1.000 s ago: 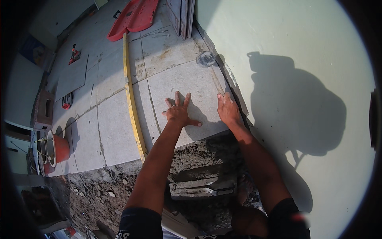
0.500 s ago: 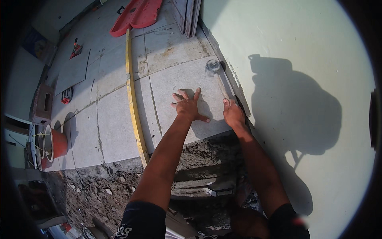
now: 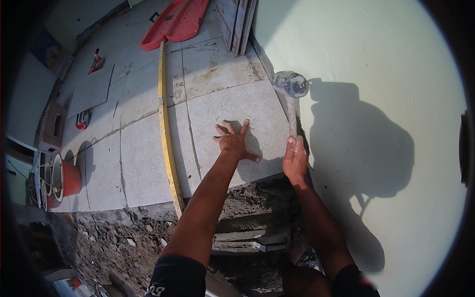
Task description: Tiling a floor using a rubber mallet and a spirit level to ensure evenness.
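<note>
My left hand rests on a large light-grey floor tile, its fingers spread apart. In my right hand, closed round the wooden handle, is a mallet with a dark, dusty head. The head is raised above the tile's right edge, close to the pale wall. Left of my left hand, a long yellow straightedge or level lies across the tiles. The tile's near edge borders on rough, dark mortar or soil.
The pale green wall stands close on the right. Tiles lean upright against it at the back, near a red plastic case. An orange bucket is at the far left. Below the tile edge lies rubble.
My right hand has lifted the mallet up and to the right, off the tile. My left hand stays spread on the tile. The view has tipped slightly.
</note>
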The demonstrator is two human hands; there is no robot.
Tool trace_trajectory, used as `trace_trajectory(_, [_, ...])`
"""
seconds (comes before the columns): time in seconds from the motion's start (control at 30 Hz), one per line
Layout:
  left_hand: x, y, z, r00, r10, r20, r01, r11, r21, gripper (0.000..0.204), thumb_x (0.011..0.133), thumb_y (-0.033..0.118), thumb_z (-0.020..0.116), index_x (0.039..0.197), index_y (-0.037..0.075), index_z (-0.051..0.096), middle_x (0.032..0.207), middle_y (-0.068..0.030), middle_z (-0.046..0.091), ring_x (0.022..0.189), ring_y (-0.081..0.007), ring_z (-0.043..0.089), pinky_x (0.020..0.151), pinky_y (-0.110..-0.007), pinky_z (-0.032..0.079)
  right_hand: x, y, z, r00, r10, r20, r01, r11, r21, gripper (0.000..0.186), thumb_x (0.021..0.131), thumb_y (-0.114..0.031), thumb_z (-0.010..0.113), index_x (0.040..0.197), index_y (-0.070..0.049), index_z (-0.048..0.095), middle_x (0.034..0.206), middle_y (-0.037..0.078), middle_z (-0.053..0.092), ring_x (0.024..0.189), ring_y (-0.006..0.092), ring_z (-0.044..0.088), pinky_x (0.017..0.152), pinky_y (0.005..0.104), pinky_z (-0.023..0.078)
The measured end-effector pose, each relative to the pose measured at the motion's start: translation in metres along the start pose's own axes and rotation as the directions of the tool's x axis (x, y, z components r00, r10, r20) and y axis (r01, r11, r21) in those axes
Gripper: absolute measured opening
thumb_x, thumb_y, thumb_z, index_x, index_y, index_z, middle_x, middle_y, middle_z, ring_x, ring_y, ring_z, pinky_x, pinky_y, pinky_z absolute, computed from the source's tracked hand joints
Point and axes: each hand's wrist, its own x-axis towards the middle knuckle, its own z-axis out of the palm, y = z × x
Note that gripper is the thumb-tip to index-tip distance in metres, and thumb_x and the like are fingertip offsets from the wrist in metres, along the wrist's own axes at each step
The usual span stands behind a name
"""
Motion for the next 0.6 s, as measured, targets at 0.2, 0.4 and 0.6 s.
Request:
trace_trajectory(0.2, [0.003,0.003,0.002,1.000,0.018,-0.014,-0.018,1.000,0.022,0.156,0.046,0.084,0.085,0.166,0.035,-0.002,0.165,-0.0381,0.006,0.147,-0.0660,0.015,0.111,-0.067,0.041,0.003,0.034,0.001,0.927,0.149,0.344,-0.031,0.945,-0.327,0.039,0.108,-0.041,0.044,0.107,-0.003,0.052,0.086,0.034,0.067,0.086,0.0556,0.064,0.076,0.0642,0.049])
trace_trajectory(0.4, [0.001,-0.004,0.005,1.000,-0.003,-0.023,0.004,1.000,0.021,0.157,0.046,0.086,0.083,0.166,0.035,-0.004,0.164,-0.0387,0.008,0.148,-0.0657,0.014,0.110,-0.067,0.041,0.016,-0.002,-0.004,0.976,0.027,0.217,-0.020,0.999,-0.030,0.047,0.107,-0.045,0.046,0.100,0.000,0.057,0.088,0.034,0.066,0.088,0.0573,0.061,0.076,0.0620,0.047])
trace_trajectory(0.6, [0.001,-0.004,0.008,0.999,-0.005,-0.036,0.006,1.000,0.025,0.157,0.047,0.085,0.083,0.166,0.035,-0.005,0.164,-0.0389,0.007,0.148,-0.0650,0.015,0.110,-0.067,0.041,0.042,-0.027,0.016,0.976,-0.009,0.216,0.014,1.000,-0.022,0.055,0.108,-0.048,0.041,0.121,0.002,0.060,0.103,0.035,0.067,0.101,0.0549,0.063,0.084,0.0589,0.049])
